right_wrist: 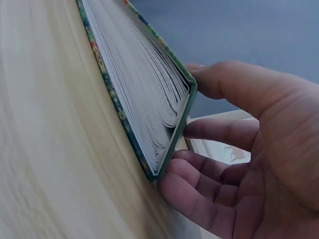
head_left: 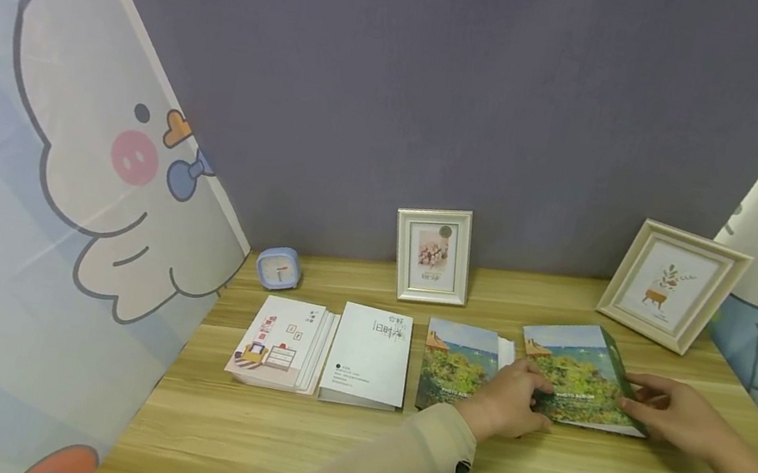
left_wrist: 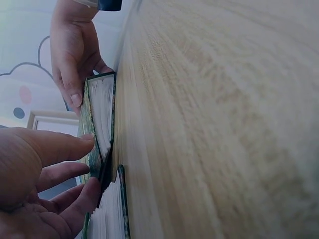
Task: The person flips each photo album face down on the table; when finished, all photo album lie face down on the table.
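A photo album (head_left: pixel 571 376) with a painted garden-and-sea cover lies on the table at the right, its pages fanned between the boards. My right hand (head_left: pixel 678 418) grips it at the spine. In the right wrist view the thumb (right_wrist: pixel 227 82) rests on the upper spine edge, with curled fingers against the green spine (right_wrist: pixel 177 132). My left hand (head_left: pixel 510 399) touches the opposite side, its fairly straight fingers (left_wrist: pixel 65 174) along the album's opening edge. Just left of it, partly behind that hand, lies a matching photo album (head_left: pixel 458 360).
Farther left lie a white album (head_left: pixel 369 353) with dark lettering and one with a furniture drawing (head_left: pixel 275 341). Behind stand a small blue clock (head_left: pixel 279 268), a silver picture frame (head_left: pixel 432 254) and a cream frame (head_left: pixel 674 289). A grey curtain (head_left: pixel 405 89) borders the back of the table.
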Available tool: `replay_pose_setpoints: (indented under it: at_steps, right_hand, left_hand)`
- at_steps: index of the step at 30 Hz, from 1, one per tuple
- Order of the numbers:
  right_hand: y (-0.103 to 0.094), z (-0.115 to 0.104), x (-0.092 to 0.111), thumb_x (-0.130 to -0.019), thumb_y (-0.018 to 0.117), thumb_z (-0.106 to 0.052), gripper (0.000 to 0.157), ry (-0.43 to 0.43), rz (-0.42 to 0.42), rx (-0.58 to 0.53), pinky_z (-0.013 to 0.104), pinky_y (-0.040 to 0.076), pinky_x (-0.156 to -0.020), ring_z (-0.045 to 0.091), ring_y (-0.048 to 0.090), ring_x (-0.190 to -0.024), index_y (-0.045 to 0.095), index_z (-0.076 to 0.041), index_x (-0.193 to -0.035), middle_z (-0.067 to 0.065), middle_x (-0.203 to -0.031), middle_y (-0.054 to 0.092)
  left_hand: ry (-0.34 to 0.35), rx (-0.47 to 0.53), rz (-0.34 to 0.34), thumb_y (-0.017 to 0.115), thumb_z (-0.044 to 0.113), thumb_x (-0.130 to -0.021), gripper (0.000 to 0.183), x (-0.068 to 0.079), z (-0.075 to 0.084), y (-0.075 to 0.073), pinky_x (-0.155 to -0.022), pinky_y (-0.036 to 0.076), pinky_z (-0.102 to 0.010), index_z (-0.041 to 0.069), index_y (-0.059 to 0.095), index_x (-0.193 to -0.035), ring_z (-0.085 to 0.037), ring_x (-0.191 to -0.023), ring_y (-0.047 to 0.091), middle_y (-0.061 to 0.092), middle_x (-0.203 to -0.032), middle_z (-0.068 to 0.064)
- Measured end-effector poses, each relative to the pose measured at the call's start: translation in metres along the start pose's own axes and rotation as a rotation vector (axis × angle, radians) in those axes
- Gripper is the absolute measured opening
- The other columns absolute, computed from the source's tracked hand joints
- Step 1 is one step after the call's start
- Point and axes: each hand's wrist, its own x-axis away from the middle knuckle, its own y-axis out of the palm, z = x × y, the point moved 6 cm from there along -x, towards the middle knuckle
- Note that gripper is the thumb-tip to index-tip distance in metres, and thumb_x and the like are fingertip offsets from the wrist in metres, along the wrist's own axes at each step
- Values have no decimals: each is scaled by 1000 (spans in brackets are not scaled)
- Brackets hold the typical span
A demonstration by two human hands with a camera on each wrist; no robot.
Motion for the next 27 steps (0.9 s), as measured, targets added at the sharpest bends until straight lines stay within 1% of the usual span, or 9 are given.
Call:
replay_pose_setpoints:
  at_steps: [6, 13, 15, 20, 24, 27]
  right_hand:
    - [0, -2, 1, -100, 74, -26, 69, -18, -16, -7, 34, 60, -60, 30, 67, -96, 46, 20, -144, 29, -117, 61]
    - [-2, -3, 0, -99, 75, -27, 69, -23, -2, 19, 33, 60, -60, 25, 66, -93, 48, 19, -143, 27, -117, 62]
    - [-2, -3, 0, -99, 76, -27, 69, -23, -3, 13, 33, 60, -61, 23, 66, -93, 48, 19, -143, 27, -117, 62]
    - [-1, -1, -1, -99, 76, -26, 69, -18, -8, 1, 33, 61, -62, 21, 66, -92, 48, 19, -143, 27, -117, 62]
    - [-1, -1, -1, -99, 76, -27, 69, -16, -9, 0, 33, 61, -63, 21, 65, -94, 48, 18, -143, 27, -118, 62]
    - [-1, -1, 0, -99, 76, -27, 69, -13, -9, -6, 33, 61, -63, 17, 65, -92, 48, 18, -144, 26, -118, 62]
  left_hand:
    - [5, -52, 16, 81, 37, -94, 45, -2, 1, 2, -79, 48, -11, 32, 68, -137, 6, -96, 57, 47, -147, 15]
    - [6, -126, 44, 79, 33, -96, 41, -3, 0, 3, -85, 49, -12, 34, 68, -135, 0, -117, 56, 47, -147, 16]
    - [6, -133, 47, 80, 33, -96, 41, -3, 1, 3, -87, 50, -13, 34, 68, -135, -2, -122, 54, 48, -146, 16]
    - [9, -137, 41, 79, 32, -96, 40, -1, 2, 3, -89, 49, -14, 33, 68, -135, -3, -127, 52, 48, -144, 16]
    - [9, -136, 39, 78, 31, -97, 40, -2, 1, 4, -90, 49, -14, 33, 68, -136, -3, -129, 51, 48, -145, 16]
    - [14, -135, 40, 78, 30, -98, 40, -2, 0, 5, -89, 49, -13, 33, 68, -136, -3, -128, 51, 48, -145, 16]
